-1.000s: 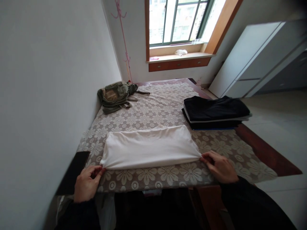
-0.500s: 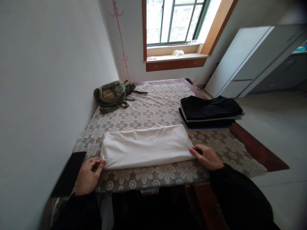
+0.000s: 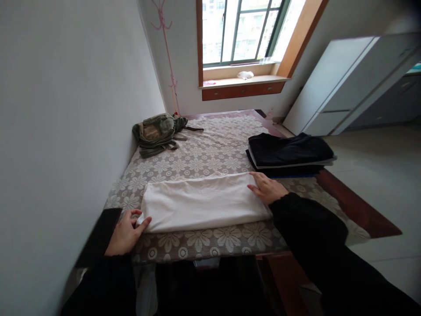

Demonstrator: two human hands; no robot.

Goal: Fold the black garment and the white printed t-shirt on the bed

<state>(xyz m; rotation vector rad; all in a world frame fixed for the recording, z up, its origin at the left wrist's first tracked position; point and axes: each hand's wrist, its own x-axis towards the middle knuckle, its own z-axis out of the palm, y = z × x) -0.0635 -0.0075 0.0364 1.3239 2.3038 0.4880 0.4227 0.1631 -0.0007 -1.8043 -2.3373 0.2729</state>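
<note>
A white garment point(image 3: 204, 202), folded into a long rectangle, lies flat along the front of the table. My left hand point(image 3: 126, 230) is at its near left corner, thumb resting on the fabric and fingers bent along the left edge, with a gap between them. My right hand point(image 3: 268, 188) touches the far right corner, its fingers stretched out over the edge and the thumb apart on the fabric. Neither hand lifts the cloth.
A stack of dark folded clothes point(image 3: 289, 151) sits on the table's right side. Against the left wall lies a green backpack point(image 3: 158, 131). A dark flat object point(image 3: 103, 230) is beside my left wrist. The table wears a flowered lace cloth point(image 3: 197, 153).
My right hand has gone from the garment's near right edge up to its far right corner. The left hand has shifted slightly, its thumb and fingers now farther apart.
</note>
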